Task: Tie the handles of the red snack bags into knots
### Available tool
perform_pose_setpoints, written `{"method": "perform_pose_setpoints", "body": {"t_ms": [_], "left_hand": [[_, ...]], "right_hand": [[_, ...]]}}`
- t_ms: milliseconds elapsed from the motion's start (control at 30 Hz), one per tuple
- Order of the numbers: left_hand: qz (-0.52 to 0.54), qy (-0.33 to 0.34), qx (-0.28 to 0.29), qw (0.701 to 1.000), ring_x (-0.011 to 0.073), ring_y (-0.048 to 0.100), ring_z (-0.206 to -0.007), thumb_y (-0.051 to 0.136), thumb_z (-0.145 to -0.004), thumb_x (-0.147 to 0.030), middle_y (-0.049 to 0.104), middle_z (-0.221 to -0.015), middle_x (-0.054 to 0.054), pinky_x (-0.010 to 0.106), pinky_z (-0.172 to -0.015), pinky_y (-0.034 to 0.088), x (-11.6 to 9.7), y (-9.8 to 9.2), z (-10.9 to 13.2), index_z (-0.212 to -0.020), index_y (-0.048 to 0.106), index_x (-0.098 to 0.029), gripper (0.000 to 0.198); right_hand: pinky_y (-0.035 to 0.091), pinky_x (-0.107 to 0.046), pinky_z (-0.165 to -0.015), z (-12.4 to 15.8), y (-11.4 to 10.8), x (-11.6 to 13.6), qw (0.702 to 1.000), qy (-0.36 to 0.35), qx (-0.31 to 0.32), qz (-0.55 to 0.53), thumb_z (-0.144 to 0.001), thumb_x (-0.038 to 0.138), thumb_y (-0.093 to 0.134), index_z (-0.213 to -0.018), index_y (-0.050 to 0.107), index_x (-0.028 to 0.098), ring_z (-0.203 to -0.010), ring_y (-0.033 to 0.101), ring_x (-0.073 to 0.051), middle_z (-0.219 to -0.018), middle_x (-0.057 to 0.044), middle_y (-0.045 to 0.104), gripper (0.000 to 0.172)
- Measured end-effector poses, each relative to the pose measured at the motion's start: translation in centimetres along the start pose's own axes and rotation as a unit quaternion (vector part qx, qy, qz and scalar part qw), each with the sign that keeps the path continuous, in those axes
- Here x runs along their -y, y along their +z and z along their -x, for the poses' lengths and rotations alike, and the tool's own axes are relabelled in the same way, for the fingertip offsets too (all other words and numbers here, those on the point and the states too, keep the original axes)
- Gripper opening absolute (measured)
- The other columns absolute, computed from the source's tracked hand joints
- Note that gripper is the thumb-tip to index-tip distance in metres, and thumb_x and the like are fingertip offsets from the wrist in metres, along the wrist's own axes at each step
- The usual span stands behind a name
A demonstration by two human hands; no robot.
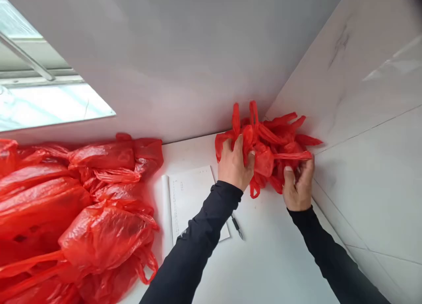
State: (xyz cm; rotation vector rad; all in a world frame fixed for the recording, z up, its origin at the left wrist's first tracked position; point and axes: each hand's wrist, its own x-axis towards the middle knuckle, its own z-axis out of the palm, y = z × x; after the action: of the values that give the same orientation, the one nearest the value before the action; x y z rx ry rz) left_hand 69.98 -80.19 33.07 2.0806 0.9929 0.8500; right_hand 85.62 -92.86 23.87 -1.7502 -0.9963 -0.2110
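A bunch of red plastic bags (263, 163), knotted or folded with handle loops sticking out, lies in the corner where two walls meet. My left hand (234, 165) grips the bunch from its left side, thumb and fingers curled into the plastic. On the right side, my right hand (299, 185) is closed on the bags, with a stretched strip of red plastic over its fingertips. Some fingertips are hidden in the folds. Below my left hand lie an open notebook (191, 194) and a black pen (236, 226), partly covered by my left forearm.
A large heap of filled red plastic bags (102, 233) covers the left of the white tabletop (263, 260). A grey wall (198, 66) rises behind, with a window (42, 97) at upper left. A tiled wall (372, 172) bounds the right side.
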Motion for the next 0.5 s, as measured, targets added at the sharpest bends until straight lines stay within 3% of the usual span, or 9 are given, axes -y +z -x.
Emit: {"method": "perform_pose_setpoints", "body": {"t_ms": [67, 167, 267, 367, 500], "left_hand": [[-0.076, 0.065, -0.047, 0.994, 0.0352, 0.053, -0.128, 0.051, -0.095, -0.03, 0.048, -0.143, 0.02, 0.05, -0.093, 0.053, 0.2, -0.2, 2.1, -0.142, 0.048, -0.015, 0.049], [-0.168, 0.121, -0.094, 0.974, 0.0297, 0.052, -0.13, 0.045, -0.097, -0.024, 0.051, -0.144, 0.015, 0.044, -0.099, 0.05, 1.2, -0.8, 7.4, -0.14, 0.05, -0.017, 0.043], [-0.249, 0.11, -0.103, 0.957, 0.0259, 0.056, -0.122, 0.044, -0.097, -0.025, 0.06, -0.134, 0.012, 0.041, -0.104, 0.046, 2.7, -1.6, 14.2, -0.133, 0.056, -0.019, 0.038], [-0.298, 0.083, -0.135, 0.941, 0.0336, 0.056, -0.12, 0.047, -0.096, -0.025, 0.066, -0.125, 0.015, 0.052, -0.104, 0.041, 4.2, -2.4, 20.1, -0.119, 0.066, -0.017, 0.031], [-0.342, 0.051, -0.17, 0.923, 0.0377, 0.057, -0.119, 0.047, -0.095, -0.029, 0.067, -0.124, 0.018, 0.06, -0.105, 0.034, 5.4, -2.8, 24.7, -0.117, 0.067, -0.015, 0.033]], "right_hand": [[0.027, -0.062, -0.117, 2.4, -0.5, -0.2, 0.999, -0.034, -0.023, 0.007, -0.1, 0.041, 0.047, -0.16, 0.011, 0.021, -0.15, 0.026, -0.031, -0.163, -0.016, 0.025, 0.073], [0.027, -0.063, -0.117, 5.3, -1.4, -0.2, 0.995, -0.076, -0.055, 0.015, -0.1, 0.038, 0.047, -0.159, 0.016, 0.021, -0.148, 0.031, -0.031, -0.159, -0.017, 0.032, 0.069], [0.034, -0.058, -0.114, 7.7, -2.4, 0.0, 0.992, -0.112, -0.062, -0.002, -0.1, 0.033, 0.046, -0.154, 0.03, 0.021, -0.14, 0.042, -0.03, -0.149, -0.016, 0.045, 0.057], [0.039, -0.055, -0.111, 9.9, -3.3, 0.1, 0.987, -0.156, -0.021, -0.005, -0.099, 0.028, 0.044, -0.142, 0.045, 0.02, -0.132, 0.047, -0.029, -0.136, -0.015, 0.054, 0.044], [0.044, -0.051, -0.107, 12.3, -4.2, 0.7, 0.98, -0.193, 0.049, -0.003, -0.096, 0.022, 0.043, -0.127, 0.057, 0.018, -0.121, 0.052, -0.028, -0.123, -0.015, 0.057, 0.034]]}}
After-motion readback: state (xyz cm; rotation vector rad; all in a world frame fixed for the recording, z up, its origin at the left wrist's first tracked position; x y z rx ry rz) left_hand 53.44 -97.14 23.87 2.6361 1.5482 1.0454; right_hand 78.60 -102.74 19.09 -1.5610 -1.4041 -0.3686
